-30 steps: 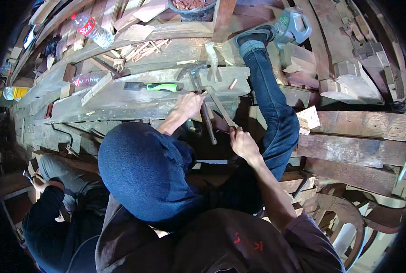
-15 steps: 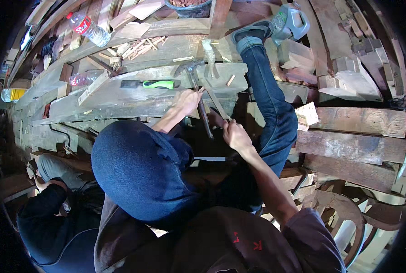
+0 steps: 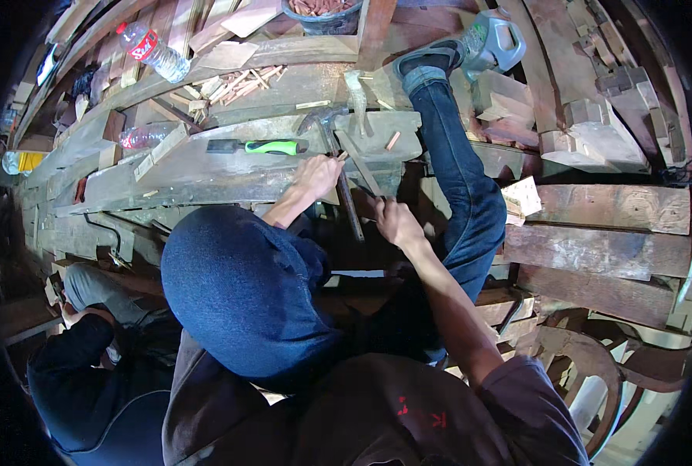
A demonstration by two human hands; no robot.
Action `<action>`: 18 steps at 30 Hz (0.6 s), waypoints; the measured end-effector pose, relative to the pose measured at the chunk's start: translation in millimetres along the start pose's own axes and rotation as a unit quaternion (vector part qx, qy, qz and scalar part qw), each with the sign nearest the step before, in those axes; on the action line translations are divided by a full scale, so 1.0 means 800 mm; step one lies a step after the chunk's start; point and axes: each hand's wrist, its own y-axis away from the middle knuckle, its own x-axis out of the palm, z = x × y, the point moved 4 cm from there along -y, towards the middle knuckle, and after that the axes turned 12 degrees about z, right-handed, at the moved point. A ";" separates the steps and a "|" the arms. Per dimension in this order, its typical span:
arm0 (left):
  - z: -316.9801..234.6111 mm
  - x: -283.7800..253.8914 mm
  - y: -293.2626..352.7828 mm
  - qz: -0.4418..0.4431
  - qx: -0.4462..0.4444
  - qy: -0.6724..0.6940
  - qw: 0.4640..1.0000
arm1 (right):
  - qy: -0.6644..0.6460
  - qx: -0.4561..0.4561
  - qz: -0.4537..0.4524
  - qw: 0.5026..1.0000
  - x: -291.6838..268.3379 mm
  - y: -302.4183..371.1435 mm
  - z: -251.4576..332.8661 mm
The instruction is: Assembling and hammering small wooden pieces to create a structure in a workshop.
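My left hand (image 3: 317, 179) is closed around a small wooden peg (image 3: 342, 156), its tip poking out past the fingers. To its right, my right hand (image 3: 398, 222) grips a knife with a long flat blade (image 3: 359, 165), which slants up and left so its far end lies close to the peg. The handle end is hidden in my fist. A claw hammer (image 3: 347, 200) rests beside my left hand, its head on the plank and its shaft pointing toward me. Left of that, a chisel (image 3: 270, 147) with a green handle lies on the plank (image 3: 198, 175).
Short wooden pegs (image 3: 241, 87) are heaped beyond the plank, with a bucket (image 3: 326, 22) of pieces behind. A plastic bottle (image 3: 156, 53) lies far left, a grey jug (image 3: 497, 45) far right. My bent knee (image 3: 241, 287) rises at left; another person (image 3: 97, 373) sits lower left.
My right hand has shifted slightly up and left, bringing the blade a little nearer the peg. The left hand has barely moved.
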 end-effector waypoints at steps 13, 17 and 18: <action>0.002 0.003 -0.010 0.017 -0.009 0.058 0.998 | -0.080 0.046 0.028 0.995 0.021 0.006 -0.019; 0.002 0.006 -0.007 0.045 -0.034 0.055 0.997 | 0.034 -0.010 -0.026 0.999 0.021 -0.018 -0.008; 0.003 0.006 -0.005 0.028 -0.011 0.032 0.999 | 0.048 -0.022 -0.021 0.998 0.021 -0.009 -0.008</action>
